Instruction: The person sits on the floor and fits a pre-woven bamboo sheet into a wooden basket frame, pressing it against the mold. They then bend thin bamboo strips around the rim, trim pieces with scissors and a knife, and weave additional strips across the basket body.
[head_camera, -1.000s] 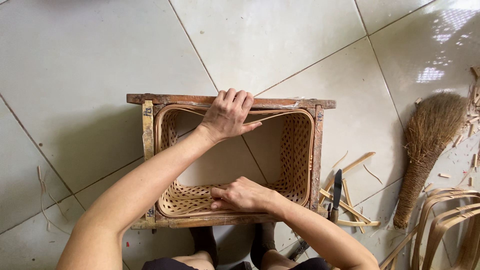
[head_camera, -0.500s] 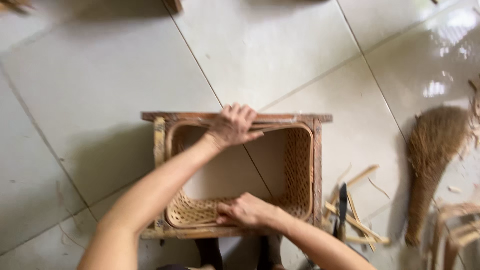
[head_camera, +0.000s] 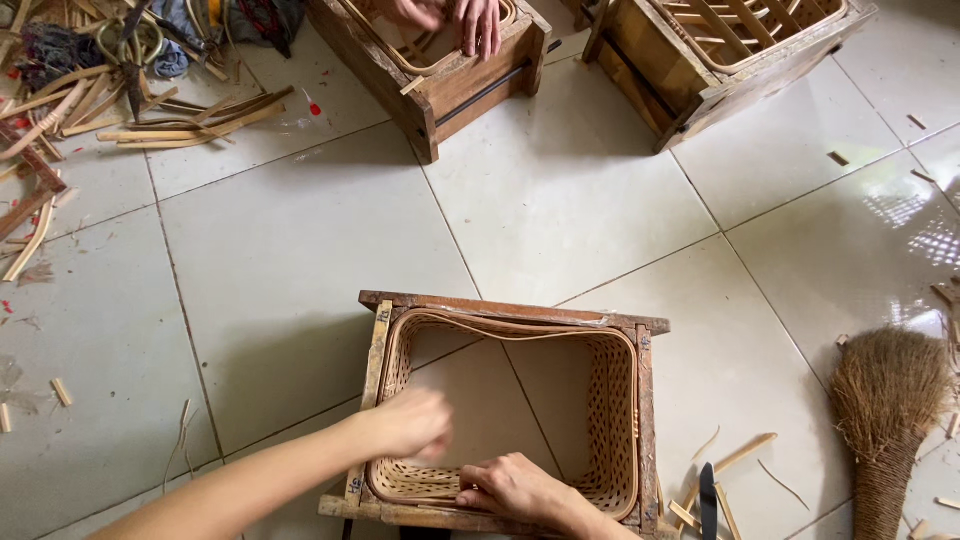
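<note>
Both hands reach into the bottomless woven basket (head_camera: 610, 420) inside its wooden frame (head_camera: 515, 310): left hand (head_camera: 408, 425) loosely curled, right hand (head_camera: 510, 487) gripping the rim.

Showing at lower centre, a tan woven basket (head_camera: 610, 430) in an open lattice pattern is sitting inside a dark brown wooden frame (head_camera: 515, 312). The floor (head_camera: 290, 270) is gleaming pale grey-white, and a brown broom (head_camera: 885, 400) is lying at right.
</note>
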